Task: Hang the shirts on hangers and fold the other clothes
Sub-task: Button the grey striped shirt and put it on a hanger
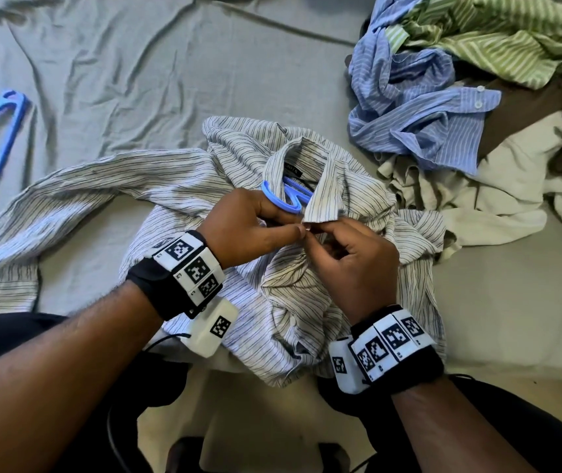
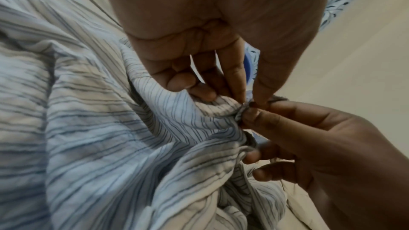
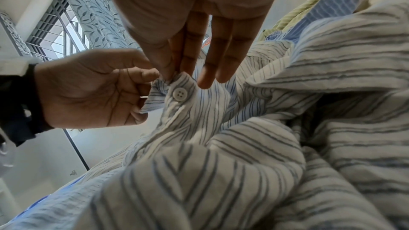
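Shirt (image 1: 306, 274) lies crumpled under both hands, hanger (image 1: 281, 199) in its collar just beyond the fingertips. Left hand (image 1: 248, 230) and right hand (image 1: 351, 264) each pinch a front edge together; button (image 3: 180, 93) sits just below the right fingers.

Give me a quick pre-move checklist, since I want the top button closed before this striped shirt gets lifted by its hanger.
1. Hanger inside the collar: ok. The blue hanger hook sticks out of the white striped shirt at the neck.
2. Both front edges held: ok. The left hand and right hand pinch them together below the collar.
3. Button located: ok. The white button shows just below the right hand's fingertips.
4. Button through its hole: not ok; it sits clear of the left-held edge.
5. Hanger arms seated in the shoulders: cannot tell, cloth hides them.
6. Sleeves free: cannot tell; the shirt lies bunched on the bedsheet.
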`<state>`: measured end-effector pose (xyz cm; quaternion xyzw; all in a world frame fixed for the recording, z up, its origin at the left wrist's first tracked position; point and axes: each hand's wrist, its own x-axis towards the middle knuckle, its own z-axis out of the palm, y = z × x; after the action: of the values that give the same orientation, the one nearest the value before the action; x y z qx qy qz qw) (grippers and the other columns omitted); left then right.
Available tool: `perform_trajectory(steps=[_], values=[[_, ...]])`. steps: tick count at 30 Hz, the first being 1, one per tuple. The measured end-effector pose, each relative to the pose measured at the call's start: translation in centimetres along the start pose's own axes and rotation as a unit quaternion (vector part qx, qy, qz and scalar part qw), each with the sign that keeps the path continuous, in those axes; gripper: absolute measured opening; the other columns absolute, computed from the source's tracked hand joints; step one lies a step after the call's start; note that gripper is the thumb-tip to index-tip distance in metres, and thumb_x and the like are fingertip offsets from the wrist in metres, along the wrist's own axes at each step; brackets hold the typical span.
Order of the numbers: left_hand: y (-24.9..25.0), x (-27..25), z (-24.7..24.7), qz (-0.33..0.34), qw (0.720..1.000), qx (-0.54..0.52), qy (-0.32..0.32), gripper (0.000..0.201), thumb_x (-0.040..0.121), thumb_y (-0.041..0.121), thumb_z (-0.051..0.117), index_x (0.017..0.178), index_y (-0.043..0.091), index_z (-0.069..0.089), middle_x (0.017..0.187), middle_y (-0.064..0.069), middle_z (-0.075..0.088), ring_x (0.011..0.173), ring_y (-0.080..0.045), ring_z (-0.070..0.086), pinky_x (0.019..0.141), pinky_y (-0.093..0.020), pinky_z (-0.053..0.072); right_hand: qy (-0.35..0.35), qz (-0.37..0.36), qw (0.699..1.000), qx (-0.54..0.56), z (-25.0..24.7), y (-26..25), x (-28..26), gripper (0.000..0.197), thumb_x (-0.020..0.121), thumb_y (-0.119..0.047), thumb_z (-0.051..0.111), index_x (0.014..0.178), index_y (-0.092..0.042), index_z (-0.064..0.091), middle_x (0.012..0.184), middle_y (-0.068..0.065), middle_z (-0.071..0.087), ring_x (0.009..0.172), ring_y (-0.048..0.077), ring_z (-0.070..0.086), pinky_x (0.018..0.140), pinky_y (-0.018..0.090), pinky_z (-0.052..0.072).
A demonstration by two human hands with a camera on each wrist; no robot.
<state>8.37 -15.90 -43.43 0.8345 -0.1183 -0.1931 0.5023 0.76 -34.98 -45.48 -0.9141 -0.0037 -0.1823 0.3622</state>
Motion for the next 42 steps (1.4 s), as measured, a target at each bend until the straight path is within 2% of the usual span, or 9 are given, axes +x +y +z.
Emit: perform_trajectory(steps=[8,12,15,20,25,30,36,39,42], values=[[-0.8,0.2,0.4,0.069,0.994,0.084,0.020,0.010,0.090,0.022,0.079,0.097,0.028,0.083,0.086,0.023,0.074,0.083,0.011,0.065,0.077,-0.010,0.047,-0.003,-0.020,0.999,-0.035,0.2,0.0,-0.3,0.015,0.094,-0.034,0.078,0.094,-0.019,0.081,0.086,-0.011,0.073,0.066,0.008,0.063,0.055,0.033,0.052],[-0.9,0.4,0.2,0.032,0.999,0.014,0.009,0.005,0.094,0.020,0.075,0.092,0.023,0.078,0.071,0.028,0.069,0.071,0.007,0.064,0.072,-0.012,0.047,0.004,0.016,1.000,0.016,0.2,-0.2,0.1,0.013,0.092,-0.029,0.080,0.096,-0.017,0.078,0.084,-0.012,0.072,0.064,0.004,0.064,0.055,0.029,0.054],[-1.3,0.6,0.4,0.015,1.000,0.016,0.017,0.013,0.096,0.027,0.071,0.100,0.017,0.078,0.084,0.014,0.075,0.080,-0.001,0.069,0.078,-0.025,0.054,-0.002,0.059,0.997,0.056,0.4,0.1,-0.1,0.014,0.091,-0.023,0.079,0.103,-0.018,0.074,0.084,-0.013,0.071,0.070,0.005,0.066,0.058,0.033,0.058],[-1.3,0.0,0.7,0.145,0.978,0.147,-0.001,0.017,0.095,0.029,0.062,0.103,0.016,0.071,0.097,0.009,0.064,0.082,-0.010,0.060,0.073,-0.030,0.051,0.045,0.012,0.998,0.038,-0.1,-0.8,0.6,0.030,0.084,-0.014,0.078,0.112,-0.011,0.067,0.113,-0.002,0.061,0.103,0.022,0.058,0.082,0.046,0.052],[-1.8,-0.7,0.9,0.162,0.961,0.221,-0.039,0.027,0.080,0.024,0.052,0.099,0.013,0.068,0.099,-0.005,0.068,0.083,-0.029,0.066,0.070,-0.044,0.057,-0.077,-0.044,0.993,-0.077,0.0,-2.9,1.3,0.053,0.090,-0.062,0.068,0.135,-0.033,0.067,0.139,-0.013,0.055,0.128,0.020,0.047,0.096,0.050,0.043],[-1.7,-0.6,0.6,0.181,0.962,0.204,-0.012,0.023,0.089,0.021,0.066,0.111,0.016,0.075,0.107,-0.005,0.073,0.091,-0.026,0.071,0.079,-0.040,0.059,-0.091,-0.015,0.989,-0.111,-0.3,-3.0,1.9,0.035,0.093,-0.057,0.067,0.125,-0.044,0.067,0.127,-0.021,0.057,0.118,0.014,0.050,0.086,0.046,0.045],[-1.3,-1.8,-0.8,0.167,0.957,0.235,-0.033,0.022,0.098,0.027,0.063,0.117,0.020,0.072,0.105,-0.001,0.070,0.093,-0.024,0.067,0.080,-0.038,0.057,-0.084,-0.024,0.994,-0.063,-2.4,-4.8,2.7,0.022,0.101,-0.040,0.065,0.115,-0.026,0.074,0.110,-0.011,0.070,0.093,0.011,0.066,0.077,0.030,0.054],[-2.0,-4.0,-2.0,0.111,0.949,0.295,-0.029,0.032,0.098,0.029,0.062,0.129,0.026,0.070,0.116,-0.002,0.071,0.106,-0.027,0.067,0.088,-0.035,0.055,-0.049,0.000,0.994,-0.098,-5.5,-5.5,5.9,0.017,0.102,-0.032,0.065,0.111,-0.020,0.074,0.102,0.000,0.075,0.087,0.023,0.070,0.073,0.034,0.054],[0.7,-7.2,-4.0,0.164,0.936,0.309,-0.039,0.044,0.100,0.044,0.057,0.142,0.032,0.061,0.139,0.004,0.065,0.122,-0.022,0.063,0.102,-0.034,0.051,-0.057,-0.003,0.990,-0.127,-10.7,-8.8,11.1,0.020,0.105,-0.031,0.060,0.112,-0.015,0.071,0.100,0.012,0.075,0.090,0.037,0.069,0.071,0.041,0.049]])
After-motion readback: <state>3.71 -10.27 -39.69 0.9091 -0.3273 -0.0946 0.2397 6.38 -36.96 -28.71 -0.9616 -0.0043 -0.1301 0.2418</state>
